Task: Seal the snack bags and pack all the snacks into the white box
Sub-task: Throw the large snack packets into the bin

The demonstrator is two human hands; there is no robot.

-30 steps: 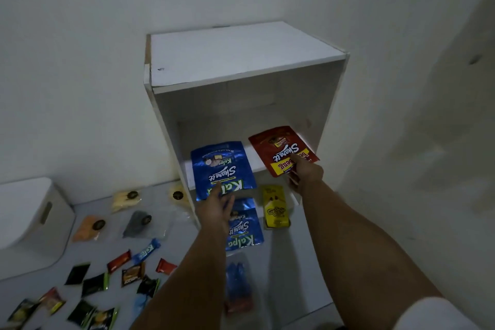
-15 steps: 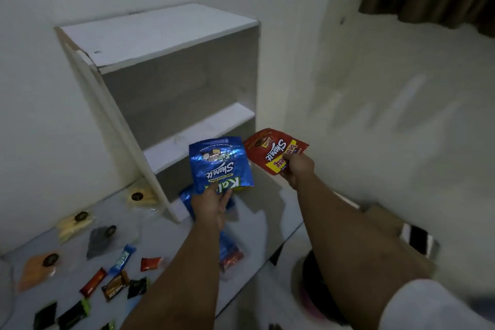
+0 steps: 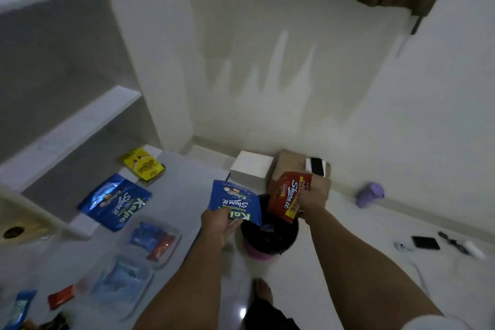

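Observation:
My left hand [image 3: 218, 222] grips a blue snack pouch [image 3: 235, 202] by its lower edge. My right hand [image 3: 312, 202] grips a red snack pouch [image 3: 288, 195]. Both pouches hang over a dark round bin with a pink base [image 3: 269, 240] on the floor. A second blue pouch [image 3: 115, 202] and a yellow pouch [image 3: 142, 165] lie on the white table [image 3: 187, 169] by the shelf. Clear zip bags holding blue and red snacks [image 3: 154, 241] lie nearer me, with small wrapped bars [image 3: 60, 300] at the lower left.
A white open shelf unit [image 3: 69, 104] stands on the table at the left. Past the bin on the floor are a white box [image 3: 251, 171] and a cardboard box [image 3: 292, 166]. A purple cup [image 3: 369, 194] and small gadgets [image 3: 426, 242] lie on the floor at the right.
The view has swung right, away from the shelf. Both hands have carried the blue and red pouches off the table edge to above the bin.

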